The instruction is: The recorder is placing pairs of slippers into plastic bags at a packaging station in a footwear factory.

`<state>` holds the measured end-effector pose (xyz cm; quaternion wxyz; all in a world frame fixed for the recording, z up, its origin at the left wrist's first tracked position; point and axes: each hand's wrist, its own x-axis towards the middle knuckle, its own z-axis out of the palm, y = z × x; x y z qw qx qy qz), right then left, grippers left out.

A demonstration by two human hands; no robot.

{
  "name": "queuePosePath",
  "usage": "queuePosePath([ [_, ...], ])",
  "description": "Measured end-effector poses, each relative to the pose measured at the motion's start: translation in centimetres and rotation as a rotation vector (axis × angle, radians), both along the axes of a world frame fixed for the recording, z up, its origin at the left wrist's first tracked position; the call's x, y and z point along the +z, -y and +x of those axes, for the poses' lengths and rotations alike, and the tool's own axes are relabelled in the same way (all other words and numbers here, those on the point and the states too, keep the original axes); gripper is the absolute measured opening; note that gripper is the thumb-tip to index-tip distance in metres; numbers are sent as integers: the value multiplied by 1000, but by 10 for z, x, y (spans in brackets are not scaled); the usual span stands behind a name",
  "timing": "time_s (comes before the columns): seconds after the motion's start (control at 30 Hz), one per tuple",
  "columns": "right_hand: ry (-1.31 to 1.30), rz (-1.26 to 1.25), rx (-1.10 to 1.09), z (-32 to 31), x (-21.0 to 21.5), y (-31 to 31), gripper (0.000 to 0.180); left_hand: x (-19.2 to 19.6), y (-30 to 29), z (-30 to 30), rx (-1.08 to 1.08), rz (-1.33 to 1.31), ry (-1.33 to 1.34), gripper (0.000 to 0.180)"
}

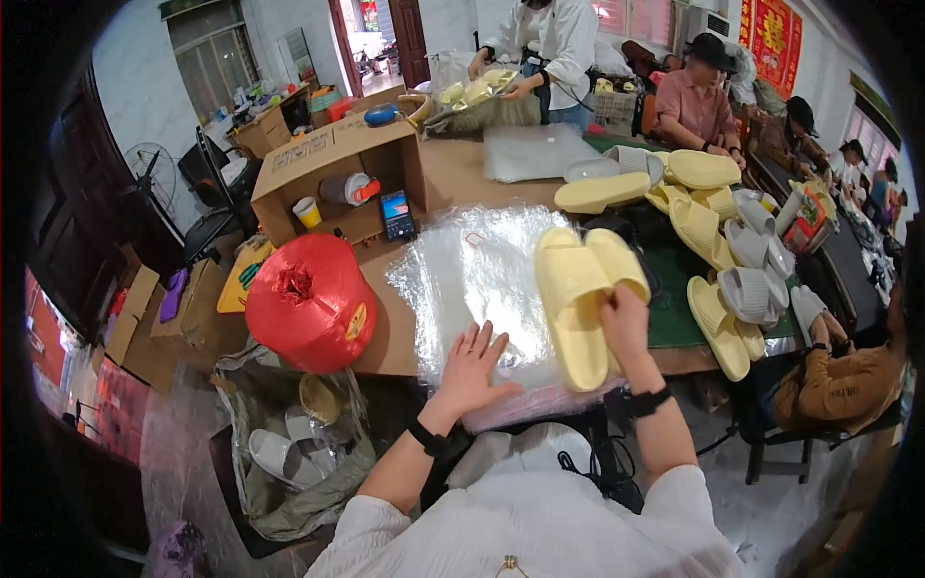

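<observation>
and here's the left hand (472,371), spread wide, fingers fanned, palm down on the near part of a glossy spread of clear plastic bags (448,275). nothing gripped there, just a flat press on the film. over to the right hand (628,323), and it's a different story: fingers curled in, a narrow grip on a pair of yellow slippers (570,323), catching them at the right-hand slipper, just below its strap. the exact placing of the fingertips is hidden, can't call that one. the pair sits side by side, to the left of and beyond the gripping hand, over the right side of the bags, with the left slipper reaching down toward the near table edge. the left hand is near that slipper but apart from it.

look left of the bags: a big red roll of twine (308,303), and beyond it a cardboard box (332,159) on its side, a phone (396,215) propped by its opening. out right, more yellow slippers (700,231) mix with grey slippers (750,294) on the green mat (674,326). across the table, a person in white (559,43) holds a wrapped yellow bundle (479,90) in both hands.
</observation>
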<state>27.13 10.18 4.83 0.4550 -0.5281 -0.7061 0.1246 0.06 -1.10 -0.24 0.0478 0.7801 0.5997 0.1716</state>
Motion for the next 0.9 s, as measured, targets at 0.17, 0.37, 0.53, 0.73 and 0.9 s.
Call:
queuePosePath([
  [0.17,-168,-41,-76,52,30,62,11,11,-11,3,24,-49,-29,90],
  [0.37,-367,-101,-47,101,24,118,23,17,-14,14,-117,114,127,75],
  [0.53,-552,-75,-31,114,8,120,19,21,24,22,-141,38,67,77],
  [0.73,-624,-164,56,96,-1,119,24,20,27,21,-149,26,50,71],
  [0.9,-549,-149,110,89,3,124,27,31,19,22,-101,-17,220,54],
])
